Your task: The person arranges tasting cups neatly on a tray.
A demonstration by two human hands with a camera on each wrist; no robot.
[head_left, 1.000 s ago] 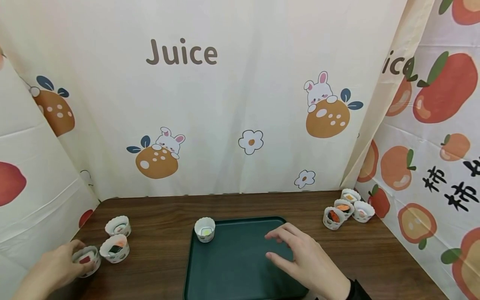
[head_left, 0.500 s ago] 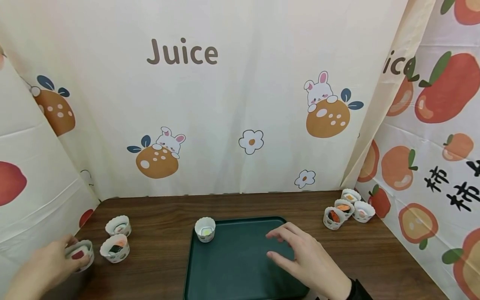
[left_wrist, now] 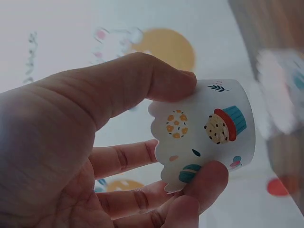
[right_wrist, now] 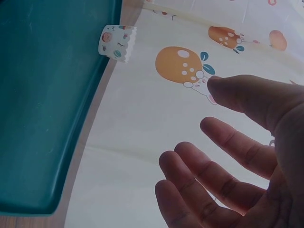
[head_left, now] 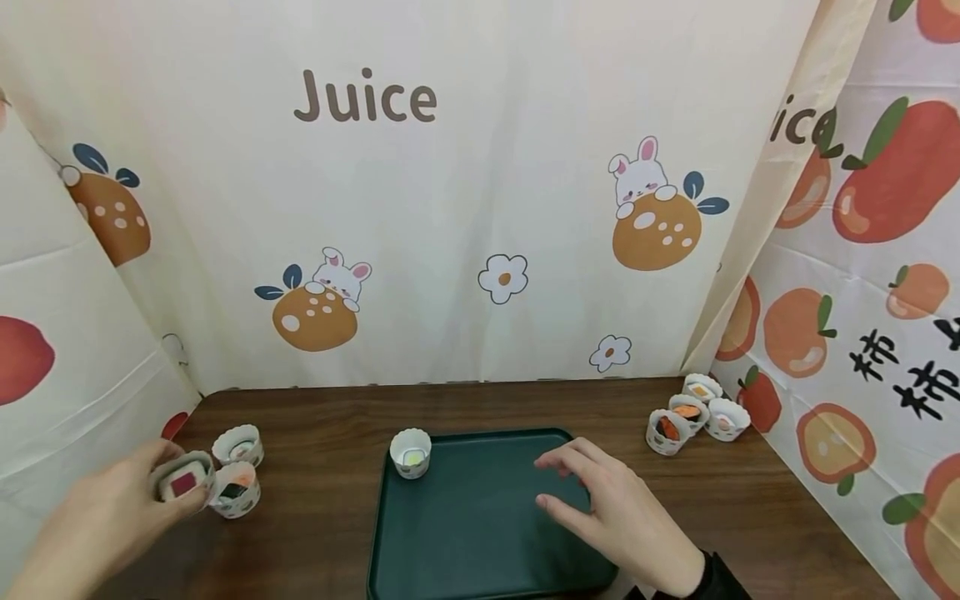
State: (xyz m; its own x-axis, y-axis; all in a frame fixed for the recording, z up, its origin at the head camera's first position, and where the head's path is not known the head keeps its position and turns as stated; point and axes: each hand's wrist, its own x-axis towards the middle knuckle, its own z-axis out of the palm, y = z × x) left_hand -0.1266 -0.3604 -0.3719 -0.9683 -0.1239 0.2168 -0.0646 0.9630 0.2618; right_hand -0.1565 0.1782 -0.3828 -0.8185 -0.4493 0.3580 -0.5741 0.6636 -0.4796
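Pinched between the thumb and fingers of the left hand [head_left: 112,508], a white scalloped paper cup printed with cupcakes [left_wrist: 194,128] holds a white piece with a dark-red centre [head_left: 182,483]. It is just beside two similar white cups [head_left: 242,508], left of the dark-green rectangular tray [head_left: 465,525]. The right hand [head_left: 622,517] hovers over the tray, fingers relaxed.
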